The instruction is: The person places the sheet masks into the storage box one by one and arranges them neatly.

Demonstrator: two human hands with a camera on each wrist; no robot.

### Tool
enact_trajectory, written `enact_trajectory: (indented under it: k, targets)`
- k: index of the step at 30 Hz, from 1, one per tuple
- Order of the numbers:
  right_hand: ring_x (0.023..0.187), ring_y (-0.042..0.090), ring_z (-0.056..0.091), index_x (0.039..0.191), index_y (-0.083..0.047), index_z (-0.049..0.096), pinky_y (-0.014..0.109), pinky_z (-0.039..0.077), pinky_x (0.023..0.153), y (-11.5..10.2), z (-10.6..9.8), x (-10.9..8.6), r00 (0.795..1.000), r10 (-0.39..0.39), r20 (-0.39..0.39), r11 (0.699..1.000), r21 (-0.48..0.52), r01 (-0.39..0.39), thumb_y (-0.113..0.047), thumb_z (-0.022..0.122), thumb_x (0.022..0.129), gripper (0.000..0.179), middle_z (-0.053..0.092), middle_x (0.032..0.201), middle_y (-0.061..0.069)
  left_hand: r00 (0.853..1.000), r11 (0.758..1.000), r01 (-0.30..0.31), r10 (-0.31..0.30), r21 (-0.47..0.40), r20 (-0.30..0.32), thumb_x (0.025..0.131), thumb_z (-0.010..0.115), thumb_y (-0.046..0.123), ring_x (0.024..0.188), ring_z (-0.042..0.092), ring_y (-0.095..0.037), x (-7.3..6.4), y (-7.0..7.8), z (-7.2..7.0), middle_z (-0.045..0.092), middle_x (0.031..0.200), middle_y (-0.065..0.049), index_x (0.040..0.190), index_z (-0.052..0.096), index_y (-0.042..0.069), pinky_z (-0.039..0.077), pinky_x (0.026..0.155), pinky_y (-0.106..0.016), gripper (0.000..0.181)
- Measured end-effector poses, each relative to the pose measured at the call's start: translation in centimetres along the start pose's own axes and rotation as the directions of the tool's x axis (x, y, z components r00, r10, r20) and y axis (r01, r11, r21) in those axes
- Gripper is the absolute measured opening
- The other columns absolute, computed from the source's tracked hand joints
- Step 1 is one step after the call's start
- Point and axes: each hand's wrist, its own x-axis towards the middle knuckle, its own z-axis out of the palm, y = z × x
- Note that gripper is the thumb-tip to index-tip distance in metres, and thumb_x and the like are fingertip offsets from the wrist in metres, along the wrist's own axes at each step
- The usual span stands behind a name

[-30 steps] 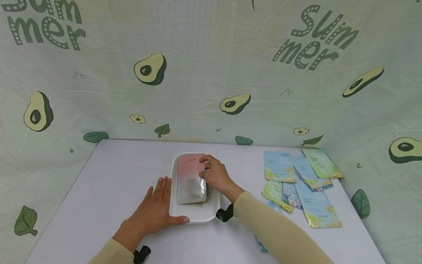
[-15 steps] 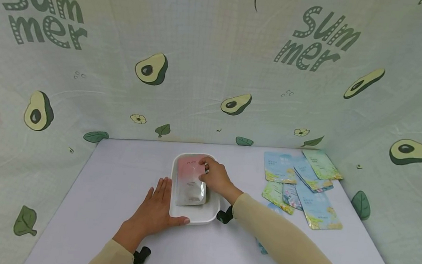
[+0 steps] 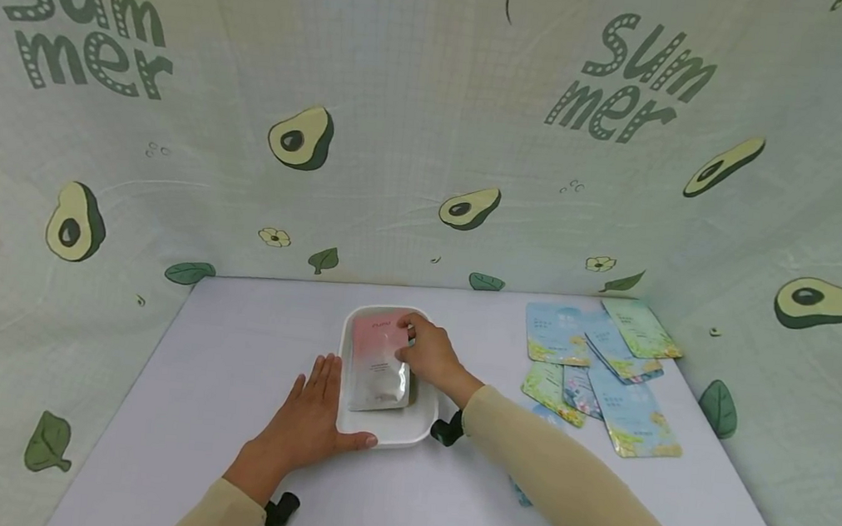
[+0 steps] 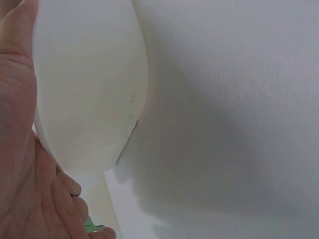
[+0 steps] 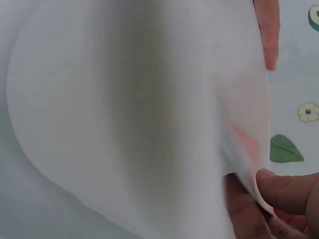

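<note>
A pink-to-silver sachet [image 3: 377, 368] lies in a white tray [image 3: 387, 429] at the middle of the table. My right hand [image 3: 434, 356] pinches its right edge; in the right wrist view, thumb and fingers [image 5: 286, 191] close on a thin pink and white edge. My left hand [image 3: 308, 416] rests against the tray's near left corner, fingers straight along the left side and thumb along the front rim. The left wrist view has that hand [image 4: 30, 164] against the tray's outer wall [image 4: 89, 84]. What lies under the sachet is mostly hidden.
Several blue and green sachets [image 3: 634, 409] lie overlapping on the table's right side. Another blue sachet [image 3: 521, 492] is partly hidden under the right sleeve. A patterned cloth [image 3: 393, 68] stands behind and beside the white table [image 3: 234, 338].
The sachet's near end has shifted slightly towards me and the sachet sits a little straighter. My right hand keeps its pinch. My left hand stays at the tray corner.
</note>
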Motion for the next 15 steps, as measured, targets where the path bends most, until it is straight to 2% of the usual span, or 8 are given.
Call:
enact_trajectory:
  k: [5, 8, 11, 15]
  targets:
    - [0.119, 0.033, 0.072, 0.152, -0.006, 0.053, 0.049, 0.06, 0.098, -0.3, -0.7, -0.5, 1.0, -0.022, -0.009, 0.999, -0.043, 0.021, -0.012, 0.073, 0.098, 0.058, 0.068, 0.139, 0.022, 1.0, 1.0, -0.005, 0.005, 0.007, 0.005, 0.079, 0.064, 0.089, 0.162, 0.012, -0.046, -0.2, 0.1, 0.0, 0.014, 0.172, -0.031, 0.164, 0.011, -0.012, 0.022, 0.127, -0.067, 0.142]
    - [0.117, 0.033, 0.074, 0.153, -0.005, 0.052, 0.049, 0.062, 0.095, -0.4, -1.3, -0.9, 0.999, -0.042, -0.028, 0.998, -0.052, 0.041, -0.014, 0.07, 0.1, 0.057, 0.066, 0.142, 0.023, 1.0, 1.0, -0.012, 0.012, 0.012, -0.007, 0.08, 0.064, 0.089, 0.162, 0.013, -0.047, -0.2, 0.1, 0.1, 0.015, 0.172, -0.032, 0.163, 0.011, -0.013, 0.024, 0.126, -0.067, 0.142]
    - [0.123, 0.033, 0.071, 0.153, -0.005, 0.053, 0.049, 0.061, 0.097, -0.3, -1.9, -1.3, 0.998, -0.046, -0.048, 0.999, -0.031, 0.044, -0.017, 0.067, 0.102, 0.054, 0.064, 0.145, 0.022, 1.0, 1.0, -0.015, 0.016, 0.024, -0.012, 0.079, 0.064, 0.089, 0.162, 0.014, -0.047, 0.0, 0.1, 0.1, 0.016, 0.171, -0.032, 0.163, 0.011, -0.013, 0.024, 0.126, -0.067, 0.142]
    - [0.126, 0.036, 0.069, 0.152, -0.005, 0.053, 0.049, 0.06, 0.1, 0.5, -3.2, -2.0, 0.991, -0.069, -0.112, 0.997, -0.029, 0.066, -0.02, 0.066, 0.104, 0.051, 0.065, 0.143, 0.022, 1.0, 0.999, -0.021, 0.021, 0.031, -0.009, 0.079, 0.061, 0.091, 0.162, 0.012, -0.046, 0.3, 0.1, 0.1, 0.015, 0.172, -0.032, 0.164, 0.009, -0.012, 0.023, 0.126, -0.067, 0.143]
